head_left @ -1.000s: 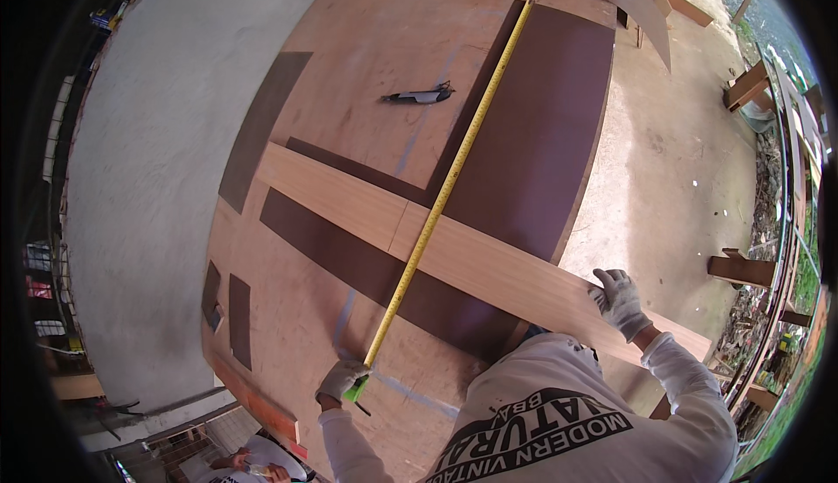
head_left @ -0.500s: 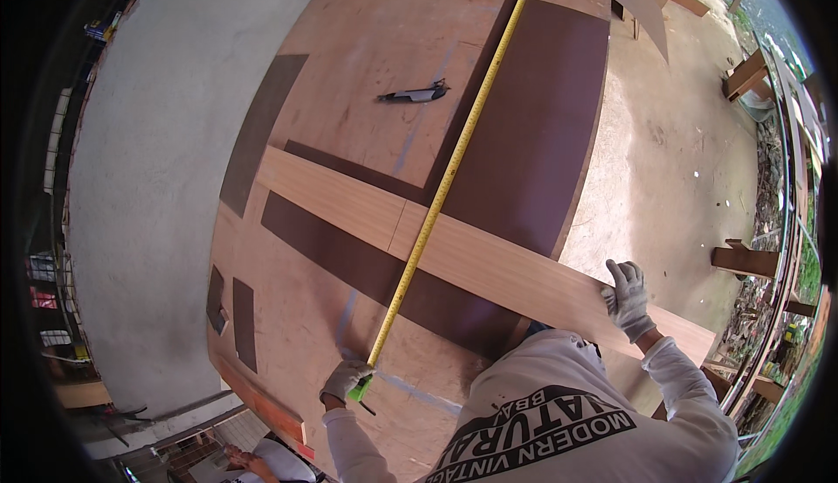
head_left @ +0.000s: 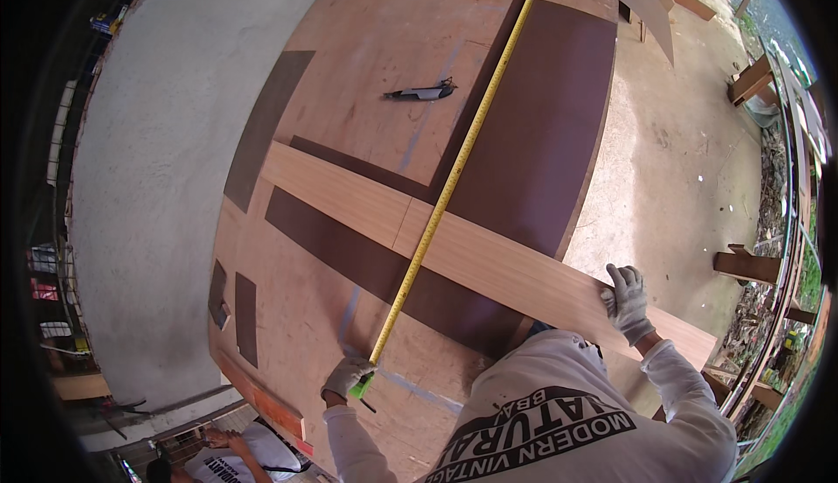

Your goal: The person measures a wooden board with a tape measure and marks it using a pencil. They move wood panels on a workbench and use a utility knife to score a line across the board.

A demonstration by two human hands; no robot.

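My left hand [head_left: 346, 377], in a grey work glove, is closed on the green case of a yellow tape measure [head_left: 445, 190]. The tape runs straight from that hand across the plywood sheet [head_left: 375, 37] to its far edge. It crosses over a long light wooden plank [head_left: 340, 193] that lies diagonally on the sheet. My gloved right hand [head_left: 626, 298] rests on the plank's near right part, fingers curled over its edge. A large dark brown panel [head_left: 546, 125] lies under the plank, right of the tape.
A grey and black cutting tool [head_left: 423, 92] lies on the plywood left of the tape. Narrow dark strips [head_left: 266, 125] lie along the left side. Beyond is a grey concrete floor [head_left: 166, 177]. Wooden trestle ends [head_left: 744, 265] stand at right. Another person [head_left: 229, 457] crouches at lower left.
My right hand has slid a little to the right along the plank's edge. My left hand and the tape have stayed in place.
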